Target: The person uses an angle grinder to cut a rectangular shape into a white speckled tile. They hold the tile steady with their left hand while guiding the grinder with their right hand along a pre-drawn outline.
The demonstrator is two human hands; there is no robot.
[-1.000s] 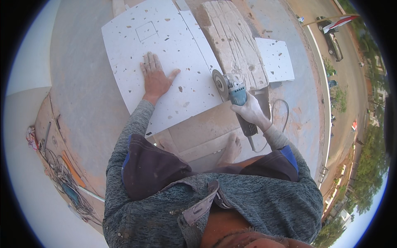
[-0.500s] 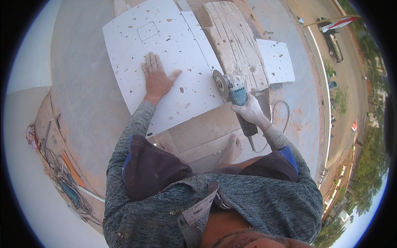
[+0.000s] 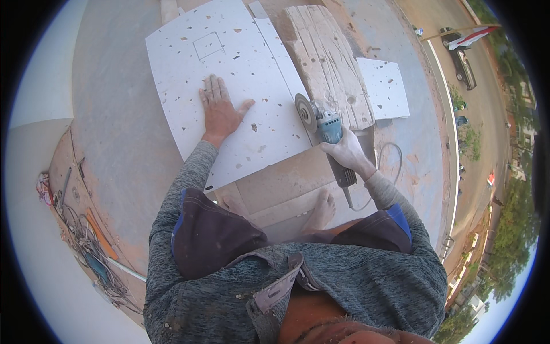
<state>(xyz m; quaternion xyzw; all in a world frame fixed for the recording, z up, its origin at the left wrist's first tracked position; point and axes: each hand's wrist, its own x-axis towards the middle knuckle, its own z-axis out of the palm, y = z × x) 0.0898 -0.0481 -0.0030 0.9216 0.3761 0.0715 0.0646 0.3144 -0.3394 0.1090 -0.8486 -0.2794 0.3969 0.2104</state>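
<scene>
Edging slightly forward at the right side of the speckled white slab (image 3: 186, 74), the angle grinder (image 3: 330, 129) sits in the closed grip of the right hand (image 3: 350, 151), while the left hand (image 3: 222, 117) lies flat on the slab, thumb spread, so work seems to advance slowly.

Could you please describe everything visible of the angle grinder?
The angle grinder has a teal front housing, dark rear body, metallic-looking head and round gray disc. The right hand grips it, disc end forward, beside the right edge of the speckled white slab; contact is unclear. A cord leaves its rear.
</scene>
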